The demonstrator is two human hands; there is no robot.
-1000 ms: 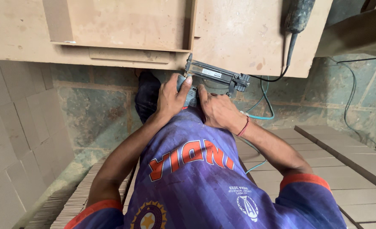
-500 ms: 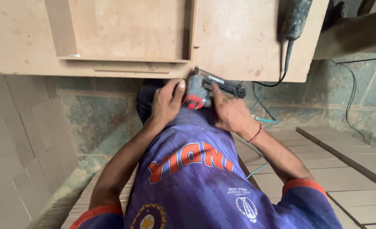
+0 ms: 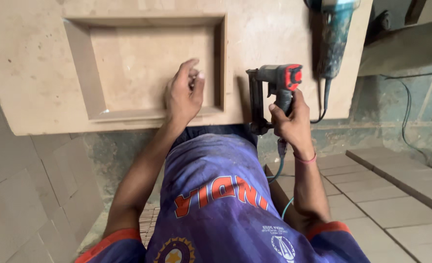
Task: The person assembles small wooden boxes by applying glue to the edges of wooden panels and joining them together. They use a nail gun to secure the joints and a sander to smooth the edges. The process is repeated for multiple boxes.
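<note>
Your right hand (image 3: 291, 124) keeps a closed grip on the nail gun (image 3: 273, 92), upright at the board's (image 3: 35, 78) edge; left hand (image 3: 183, 95), loosely curled, presses the recessed panel (image 3: 138, 65); next, I judge, seat the nose on the trim.

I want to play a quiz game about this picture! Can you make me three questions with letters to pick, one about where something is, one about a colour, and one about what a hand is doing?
1. Where is the left hand?
A. On the floor tiles
B. On the sunken panel of the board
C. On the cable

2. What colour is the cap on the nail gun?
A. Red
B. Yellow
C. White

3. What is the right hand doing?
A. Lying open
B. Gripping the nail gun's handle
C. Holding the grinder

Answers:
1. B, it rests inside the recessed frame.
2. A, the end of the tool's head is red.
3. B, its fingers wrap the handle; the grinder lies apart on the board.
</note>
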